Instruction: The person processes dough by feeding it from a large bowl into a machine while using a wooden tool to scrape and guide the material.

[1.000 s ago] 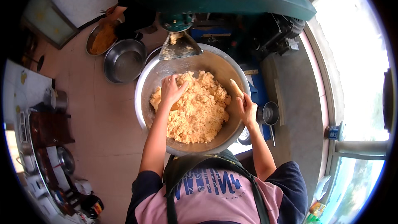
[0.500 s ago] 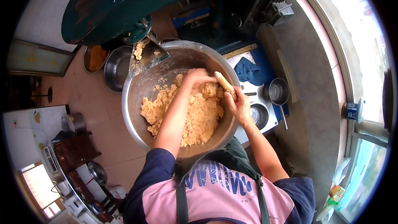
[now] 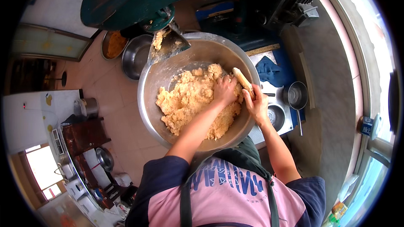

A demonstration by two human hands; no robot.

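Observation:
A wide steel bowl (image 3: 148,111) in front of me holds a mass of crumbly yellow dough (image 3: 188,96). My left hand (image 3: 226,89) is pressed into the dough on the right side of the bowl, its fingers bent and partly sunk in. At the right rim, my right hand (image 3: 256,104) is closed around a pale wooden stick (image 3: 243,80) with a whitish coating at its far end. The stick slants along the inner wall, beside the dough, and its lower end is hidden by my fingers.
Above the bowl's far left rim hangs a green machine (image 3: 162,22) with a dough-smeared metal blade (image 3: 170,48). A saucepan (image 3: 296,95) and blue cloth (image 3: 269,71) lie to the right. Left of the bowl are an empty metal basin (image 3: 136,56) and a bowl of orange food (image 3: 114,44).
My left hand has come nearer to me and to the right, now pressing the dough close to the stick. My right hand keeps its grip. The whole view has shifted slightly.

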